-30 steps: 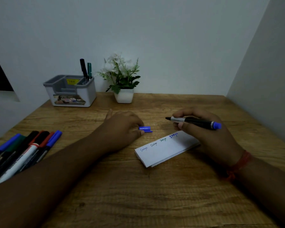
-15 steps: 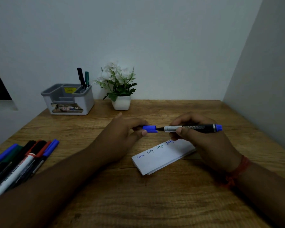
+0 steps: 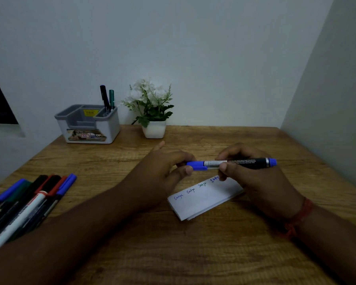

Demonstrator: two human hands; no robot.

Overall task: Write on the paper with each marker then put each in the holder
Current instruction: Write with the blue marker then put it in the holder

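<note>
A black marker (image 3: 243, 163) with a blue end lies level above the table, held by its barrel in my right hand (image 3: 257, 177). Its blue cap (image 3: 194, 165) sits over the tip, pinched by my left hand (image 3: 162, 171). Below them lies a folded white paper (image 3: 203, 200) with several small written words along its top edge. The grey and white holder (image 3: 88, 124) stands at the back left with two markers (image 3: 107, 99) upright in its right compartment. A bunch of loose markers (image 3: 29, 200) lies at the table's left edge.
A small white pot with a flowering plant (image 3: 152, 114) stands next to the holder at the back. Walls close the table at the back and on the right. The wooden table (image 3: 193, 254) stretches bare toward me.
My left hand brought the blue cap from the table up to the marker's tip, and the cap is now pushed over it. My right hand turned the marker level.
</note>
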